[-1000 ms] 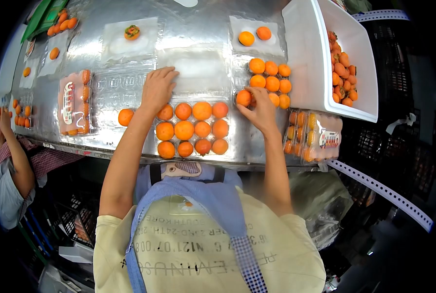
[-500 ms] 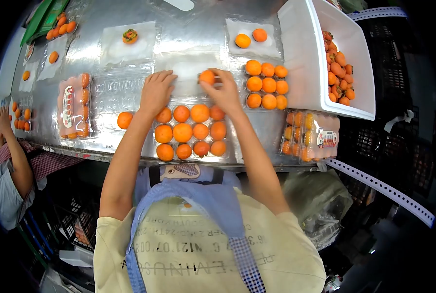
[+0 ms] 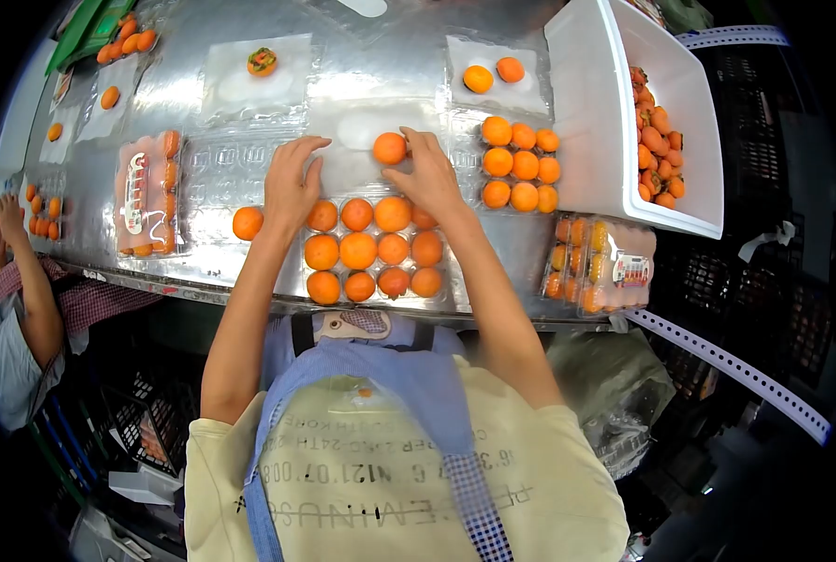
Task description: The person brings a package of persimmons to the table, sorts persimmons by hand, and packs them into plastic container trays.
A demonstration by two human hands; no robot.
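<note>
An orange persimmon (image 3: 390, 148) sits on the pale sheet at the middle of the metal table. Beside it is my right hand (image 3: 427, 176), its thumb and fingers apart around the fruit's right side; the fingertips are near or touching it. My left hand (image 3: 293, 182) is open and holds nothing, fingers pointing inward, over the left edge of the sheet. Below both hands a clear plastic tray holds rows of persimmons (image 3: 357, 250). A single persimmon (image 3: 248, 223) lies left of my left forearm.
A white foam box (image 3: 596, 122) with persimmons stands at right. Near it are a filled tray (image 3: 525, 167) and closed packs (image 3: 598, 265). A labelled pack (image 3: 146, 195) lies left. Sheets bear persimmons (image 3: 262, 62) further back. Another person's hands (image 3: 8, 225) work at far left.
My right hand's thumb has opened away from the persimmon, which now sits slightly further left on the sheet. My left hand's thumb has spread from its fingers. The whole view has shifted slightly.
</note>
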